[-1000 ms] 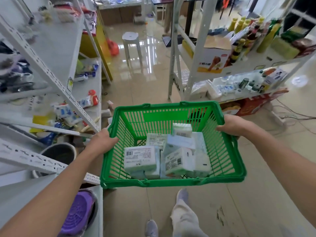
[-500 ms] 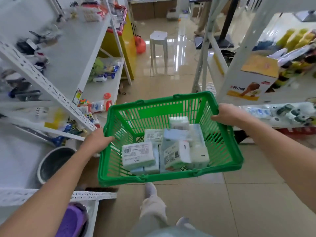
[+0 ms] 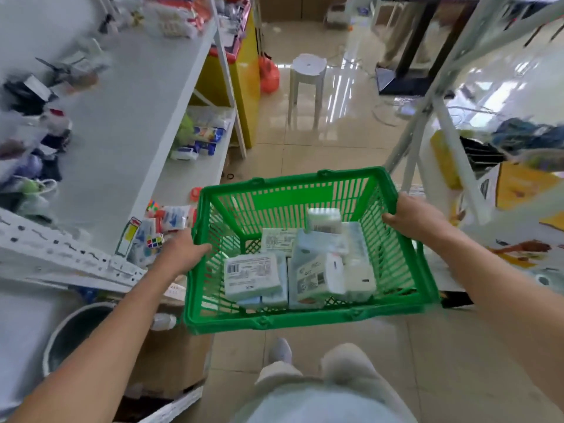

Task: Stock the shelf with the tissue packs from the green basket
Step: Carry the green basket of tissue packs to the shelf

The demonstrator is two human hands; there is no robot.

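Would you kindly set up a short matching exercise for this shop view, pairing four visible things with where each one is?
Things:
1. tissue packs
2. white stool
3. left hand
4. grey bucket

Places:
A. on the floor, below the left shelf
B. on the basket's left rim
C. inside the green basket
D. standing in the aisle ahead

Pairs: 1-C, 2-D, 3-B, 4-A

Bright, even daylight fills the aisle. Strong white glare sheets across the glossy floor tiles [image 3: 335, 111] around the white stool [image 3: 306, 87]. Motion blur smears the left shelf [image 3: 122, 117] and its goods; the right rack [image 3: 451, 96] bows with wide-angle distortion. Shadows are soft and faint.
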